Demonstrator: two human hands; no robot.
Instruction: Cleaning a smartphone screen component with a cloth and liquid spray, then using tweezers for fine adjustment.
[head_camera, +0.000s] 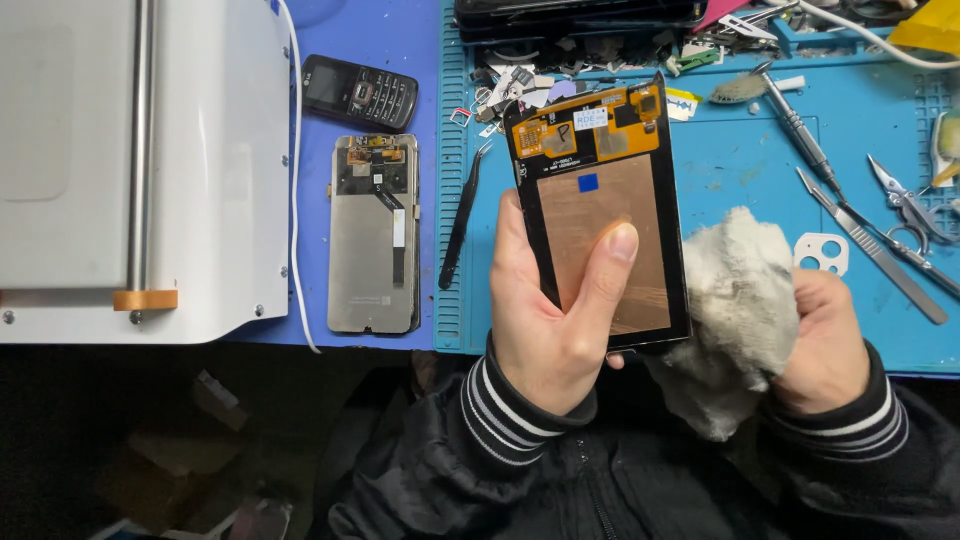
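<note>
We see the left hand grasping a screen panel, copper back up, above the blue mat. The right hand clutches a cloth just right of the panel. Tweezers lie left of it.

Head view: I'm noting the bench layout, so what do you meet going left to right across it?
White machine → bare screen panel lying flat → black tweezers → left hand holding a copper-backed screen panel → whitish cloth in the right hand → scissors.
</note>
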